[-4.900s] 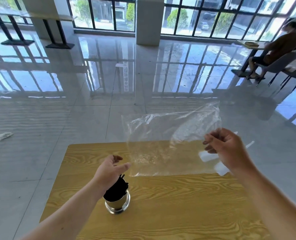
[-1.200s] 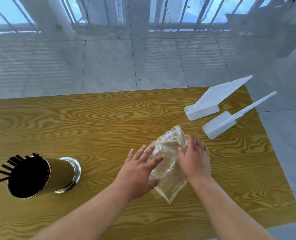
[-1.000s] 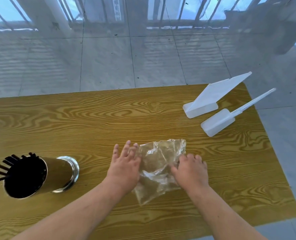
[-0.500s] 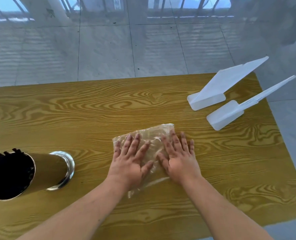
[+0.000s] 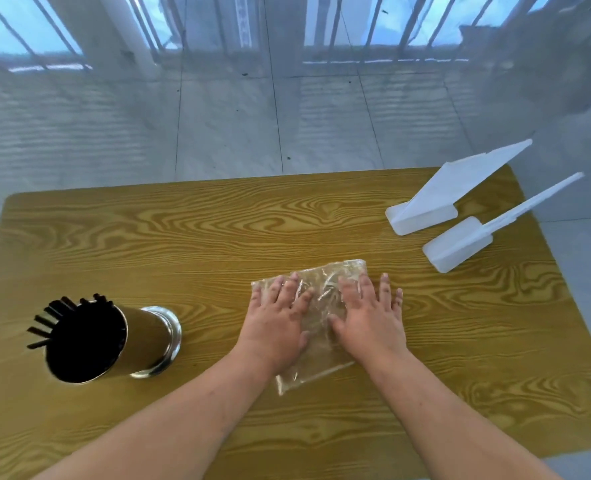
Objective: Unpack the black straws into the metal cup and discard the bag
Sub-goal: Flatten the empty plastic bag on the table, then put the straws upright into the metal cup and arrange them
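Note:
The clear plastic bag (image 5: 321,299) lies crumpled and flattened on the wooden table (image 5: 183,237), near the middle. My left hand (image 5: 276,317) and my right hand (image 5: 370,317) both press flat on it, palms down, fingers spread; neither grips it. The metal cup (image 5: 148,337) stands at the left of the table, apart from my hands. Several black straws (image 5: 76,327) fill it and stick out of its rim.
Two white plastic scoops lie at the table's far right, one wide (image 5: 429,209) and one with a long thin handle (image 5: 460,242). Grey tiled floor surrounds the table. The table's near edge runs just below my forearms at the right.
A few seconds ago my right hand held the bag up in the air. Both hands have since laid it on the table, folded it and spread out flat on it.

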